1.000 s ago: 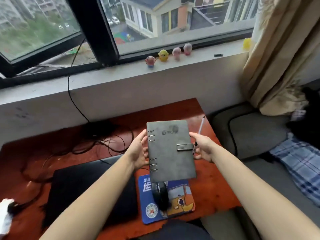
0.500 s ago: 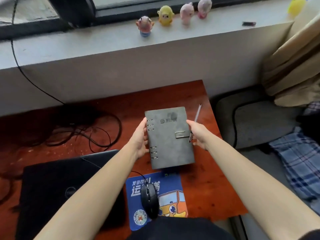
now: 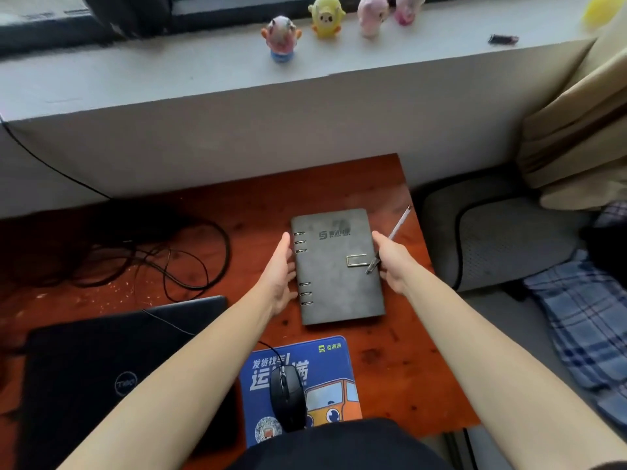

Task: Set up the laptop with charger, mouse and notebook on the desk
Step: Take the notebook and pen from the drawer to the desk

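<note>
Head view, then: where is the notebook?
— Closed, grey cover up, apparently flat on the red-brown tabletop, at 12 o'clock from the mouse pad and apart from it.
— And the hands?
— The left hand is at the notebook's 9 o'clock edge, along the binder rings, with its fingers straight and the palm turned toward the cover. I cannot tell whether it touches. The right hand is at the 3 o'clock edge, next to the clasp, with its fingers curled round a pen that slants toward 1 o'clock.
— Does the right hand hold the notebook too?
— I cannot tell.
— What else is there?
— A black mouse sits on the blue pad. The closed black laptop lies at the pad's 9 o'clock, partly under the left forearm. Loose dark cables are coiled at 9 o'clock from the notebook. At 12 o'clock, toy figures stand on the windowsill.
</note>
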A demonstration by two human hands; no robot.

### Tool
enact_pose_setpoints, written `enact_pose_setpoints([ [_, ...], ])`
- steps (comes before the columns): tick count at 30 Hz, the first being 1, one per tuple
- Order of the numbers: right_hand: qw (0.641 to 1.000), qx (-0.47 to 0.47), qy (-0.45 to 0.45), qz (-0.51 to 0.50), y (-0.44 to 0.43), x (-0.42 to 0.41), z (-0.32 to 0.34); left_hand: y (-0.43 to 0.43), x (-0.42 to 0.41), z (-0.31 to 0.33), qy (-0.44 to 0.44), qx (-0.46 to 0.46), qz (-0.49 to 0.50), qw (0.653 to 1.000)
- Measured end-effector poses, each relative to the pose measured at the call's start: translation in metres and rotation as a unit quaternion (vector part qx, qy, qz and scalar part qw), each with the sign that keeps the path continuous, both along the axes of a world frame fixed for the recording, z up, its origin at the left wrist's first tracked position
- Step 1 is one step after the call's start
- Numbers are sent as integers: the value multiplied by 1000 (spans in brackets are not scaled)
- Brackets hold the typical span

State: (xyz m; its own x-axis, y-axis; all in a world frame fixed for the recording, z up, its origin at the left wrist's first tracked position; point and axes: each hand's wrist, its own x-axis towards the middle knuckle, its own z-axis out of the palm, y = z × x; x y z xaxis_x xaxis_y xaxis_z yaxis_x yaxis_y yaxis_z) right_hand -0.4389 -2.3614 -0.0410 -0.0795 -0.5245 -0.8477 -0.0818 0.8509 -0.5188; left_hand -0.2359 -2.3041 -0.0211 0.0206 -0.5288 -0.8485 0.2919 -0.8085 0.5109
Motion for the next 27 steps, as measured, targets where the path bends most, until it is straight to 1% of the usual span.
enact_pose_setpoints([
  [3, 994, -60, 80, 44, 4, 0, 5, 14, 6, 3, -17, 12, -22, 1000],
  [5, 983, -109, 129, 67, 9, 0, 7, 28, 9, 5, -55, -1, -47, 997],
  [6, 980, -126, 134, 73, 11, 0, 6, 35, 12, 6, -91, -18, -59, 994],
  [8, 982, -139, 101, 78, 15, 8, 5, 49, 21, 7, -197, -67, -97, 973],
  [9, 984, -141, 73, 82, 17, 13, 4, 58, 28, 9, -262, -89, -126, 953],
  [11, 983, -150, 40, 102, 22, 27, 5, 82, 45, 11, -378, -122, -197, 896],
  [13, 980, -149, 22, 131, 32, 46, 4, 111, 65, 12, -449, -133, -254, 847],
  [15, 978, -147, 5, 146, 44, 65, 3, 135, 85, 10, -500, -128, -308, 799],
  [17, 978, -141, 6, 152, 54, 82, 2, 151, 103, 5, -526, -104, -367, 760],
  [21, 973, -141, 19, 184, 73, 108, 1, 165, 137, -8, -503, -41, -487, 713],
  [24, 953, -156, 94, 242, 86, 117, 0, 172, 148, -13, -484, -52, -534, 691],
  [27, 918, -168, 196, 303, 99, 127, -1, 172, 157, -16, -476, -72, -545, 687],
])
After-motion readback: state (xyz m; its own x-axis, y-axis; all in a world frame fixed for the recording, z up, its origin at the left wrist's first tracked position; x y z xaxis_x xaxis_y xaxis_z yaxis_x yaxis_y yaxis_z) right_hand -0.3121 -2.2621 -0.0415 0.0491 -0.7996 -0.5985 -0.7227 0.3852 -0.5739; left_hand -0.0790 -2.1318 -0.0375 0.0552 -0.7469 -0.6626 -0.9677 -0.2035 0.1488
